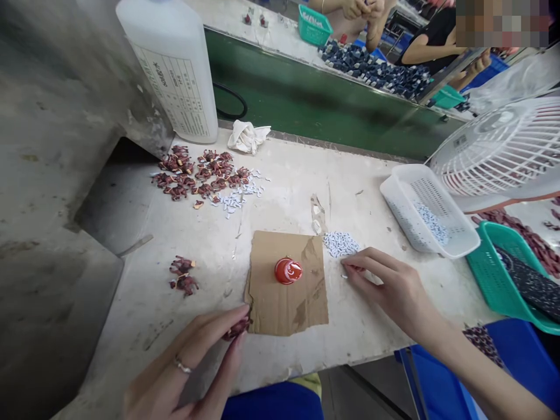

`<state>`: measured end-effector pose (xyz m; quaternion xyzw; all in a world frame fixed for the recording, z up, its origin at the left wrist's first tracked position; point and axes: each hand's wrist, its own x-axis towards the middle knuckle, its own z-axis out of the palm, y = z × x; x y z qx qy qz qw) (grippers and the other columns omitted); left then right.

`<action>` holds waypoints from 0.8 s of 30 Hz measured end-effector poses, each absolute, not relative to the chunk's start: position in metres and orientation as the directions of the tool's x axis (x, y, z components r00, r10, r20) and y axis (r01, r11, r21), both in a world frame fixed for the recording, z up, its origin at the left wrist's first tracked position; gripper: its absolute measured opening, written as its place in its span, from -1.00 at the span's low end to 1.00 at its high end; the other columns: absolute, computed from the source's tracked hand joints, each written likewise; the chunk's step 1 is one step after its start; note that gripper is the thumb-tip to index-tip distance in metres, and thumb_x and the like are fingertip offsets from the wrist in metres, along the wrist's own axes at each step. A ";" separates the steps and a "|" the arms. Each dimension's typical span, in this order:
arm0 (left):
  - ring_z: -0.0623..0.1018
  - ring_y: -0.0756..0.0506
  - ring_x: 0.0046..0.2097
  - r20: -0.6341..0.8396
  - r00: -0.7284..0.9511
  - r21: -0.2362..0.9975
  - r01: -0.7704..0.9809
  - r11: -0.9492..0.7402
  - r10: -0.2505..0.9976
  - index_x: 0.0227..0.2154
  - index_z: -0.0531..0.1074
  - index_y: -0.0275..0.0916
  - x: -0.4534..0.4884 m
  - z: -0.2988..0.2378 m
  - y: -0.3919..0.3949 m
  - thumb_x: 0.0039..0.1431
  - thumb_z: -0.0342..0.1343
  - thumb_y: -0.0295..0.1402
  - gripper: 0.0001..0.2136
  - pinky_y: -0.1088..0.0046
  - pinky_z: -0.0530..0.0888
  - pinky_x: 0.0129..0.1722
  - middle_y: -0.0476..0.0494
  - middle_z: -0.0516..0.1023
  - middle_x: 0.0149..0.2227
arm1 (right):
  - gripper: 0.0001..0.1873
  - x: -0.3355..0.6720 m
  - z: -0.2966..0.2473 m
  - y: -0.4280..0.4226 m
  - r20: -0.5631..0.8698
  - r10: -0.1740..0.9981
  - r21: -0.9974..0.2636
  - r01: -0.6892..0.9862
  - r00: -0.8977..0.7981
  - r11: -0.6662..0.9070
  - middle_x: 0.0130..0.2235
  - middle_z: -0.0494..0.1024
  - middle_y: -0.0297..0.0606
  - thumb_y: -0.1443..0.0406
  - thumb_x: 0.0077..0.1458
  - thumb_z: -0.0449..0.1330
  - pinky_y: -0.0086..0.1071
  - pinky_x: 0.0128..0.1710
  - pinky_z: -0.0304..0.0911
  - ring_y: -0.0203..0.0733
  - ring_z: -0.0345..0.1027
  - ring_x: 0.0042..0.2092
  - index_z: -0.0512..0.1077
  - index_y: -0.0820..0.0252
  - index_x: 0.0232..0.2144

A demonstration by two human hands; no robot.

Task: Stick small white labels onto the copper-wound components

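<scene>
My left hand (pixel 192 361) pinches a small dark red-brown figure (pixel 236 329) between thumb and fingertips, at the near left corner of a cardboard piece (pixel 271 309). My right hand (pixel 389 286) is closed, its fingertips down on the table beside a pile of tiny white pieces (pixel 340 244). What sits between those fingertips is too small to make out. One loose white piece (pixel 344 276) lies just under them. On the cardboard stands a small round container of glossy red liquid (pixel 289 270). Two more brown figures (pixel 184 275) lie left of the cardboard.
Several brown figures (pixel 175 175) and scattered white pieces (pixel 236 198) lie at the back left, near a large plastic bottle (pixel 175 76) and crumpled cloth (pixel 248 137). At right are a white basket (pixel 394 204), a green basket (pixel 485 274) and a fan (pixel 503 146). Co-workers sit beyond the green partition (pixel 280 93).
</scene>
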<state>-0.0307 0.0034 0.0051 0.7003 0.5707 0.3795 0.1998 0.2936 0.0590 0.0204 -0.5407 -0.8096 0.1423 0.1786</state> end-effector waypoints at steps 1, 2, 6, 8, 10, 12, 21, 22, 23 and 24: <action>0.57 0.26 -0.09 0.301 0.071 0.707 0.652 -0.272 0.951 -0.01 0.48 -0.03 -0.031 0.005 0.005 0.33 0.13 -0.30 -0.79 0.98 0.33 0.08 0.25 0.60 -0.09 | -0.85 0.293 0.019 0.056 0.165 0.932 -0.424 0.831 -0.321 0.361 -0.16 0.59 -0.20 0.39 0.34 0.17 -0.33 -0.26 0.43 -0.22 0.51 -0.19 0.53 0.17 -0.11; 0.56 0.26 -0.06 0.305 0.079 0.697 0.661 -0.279 0.949 0.00 0.48 -0.03 -0.031 0.004 0.005 0.34 0.13 -0.30 -0.79 0.98 0.29 0.12 0.25 0.60 -0.07 | -0.86 0.293 0.018 0.053 0.178 0.939 -0.434 0.833 -0.293 0.342 -0.15 0.60 -0.21 0.38 0.33 0.18 -0.32 -0.22 0.45 -0.21 0.52 -0.16 0.53 0.15 -0.11; 0.55 0.27 -0.04 0.327 0.086 0.663 0.688 -0.293 0.941 0.00 0.47 -0.05 -0.035 0.003 0.007 0.37 0.10 -0.33 -0.80 0.96 0.22 0.19 0.25 0.59 -0.04 | -0.88 0.293 0.019 0.040 0.117 0.960 -0.519 0.808 -0.255 0.278 -0.13 0.62 -0.24 0.34 0.30 0.24 -0.31 -0.14 0.48 -0.19 0.55 -0.11 0.54 0.09 -0.13; 0.58 0.22 -0.08 0.328 0.092 0.664 0.685 -0.299 0.940 0.01 0.47 -0.06 -0.034 0.002 0.007 0.36 0.10 -0.31 -0.79 0.89 0.33 0.14 0.20 0.61 -0.07 | -0.89 0.292 0.018 0.037 0.109 0.961 -0.542 0.795 -0.256 0.273 -0.13 0.61 -0.22 0.32 0.29 0.25 -0.28 -0.15 0.50 -0.16 0.55 -0.11 0.55 0.09 -0.14; 0.61 0.11 -0.12 0.355 0.121 0.651 0.679 -0.338 0.927 -0.02 0.50 -0.10 -0.028 0.000 0.008 0.34 0.12 -0.25 -0.79 0.73 0.48 0.03 0.10 0.63 -0.14 | -0.90 0.292 0.017 0.036 0.112 0.963 -0.545 0.794 -0.247 0.267 -0.14 0.60 -0.19 0.31 0.30 0.24 -0.26 -0.20 0.50 -0.14 0.55 -0.13 0.56 0.10 -0.16; 0.63 -0.01 -0.15 0.406 0.191 0.609 0.672 -0.420 0.894 -0.08 0.53 -0.14 -0.017 -0.002 0.012 0.32 0.12 -0.17 -0.76 0.55 0.56 -0.08 -0.01 0.64 -0.22 | -0.88 0.292 0.014 0.036 0.132 0.956 -0.524 0.800 -0.262 0.292 -0.15 0.59 -0.17 0.32 0.32 0.22 -0.26 -0.23 0.50 -0.13 0.55 -0.16 0.57 0.11 -0.17; 0.50 -0.05 -0.24 0.552 0.752 0.148 0.337 -0.930 0.361 -0.27 0.54 -0.30 0.019 0.013 0.042 0.31 0.13 -0.28 -0.81 0.37 0.48 -0.18 -0.18 0.53 -0.34 | -0.86 0.294 0.014 0.038 0.196 0.867 -0.400 0.770 -0.458 0.497 -0.15 0.59 -0.20 0.41 0.30 0.20 -0.27 -0.24 0.49 -0.16 0.54 -0.18 0.50 0.14 -0.12; 0.49 -0.05 -0.25 0.544 0.770 0.128 0.319 -0.939 0.335 -0.30 0.54 -0.31 0.015 0.014 0.043 0.30 0.14 -0.33 -0.84 0.38 0.46 -0.21 -0.16 0.51 -0.36 | -0.88 0.294 0.014 0.040 0.209 0.863 -0.406 0.762 -0.461 0.505 -0.16 0.60 -0.21 0.41 0.29 0.22 -0.27 -0.24 0.49 -0.16 0.54 -0.19 0.48 0.14 -0.14; 0.47 -0.04 -0.27 0.537 0.783 0.112 0.303 -0.946 0.314 -0.32 0.54 -0.32 0.012 0.015 0.044 0.28 0.15 -0.38 -0.87 0.38 0.43 -0.24 -0.14 0.49 -0.37 | -0.88 0.294 0.013 0.041 0.221 0.859 -0.404 0.758 -0.462 0.512 -0.16 0.60 -0.22 0.40 0.29 0.22 -0.27 -0.23 0.49 -0.17 0.54 -0.20 0.48 0.14 -0.14; 0.45 -0.04 -0.29 0.532 0.797 0.096 0.281 -0.955 0.287 -0.33 0.54 -0.34 0.009 0.015 0.044 0.26 0.15 -0.43 -0.89 0.38 0.41 -0.27 -0.13 0.46 -0.38 | -0.88 0.294 0.013 0.043 0.234 0.854 -0.398 0.756 -0.465 0.520 -0.17 0.61 -0.22 0.39 0.29 0.23 -0.27 -0.23 0.49 -0.17 0.55 -0.21 0.47 0.13 -0.13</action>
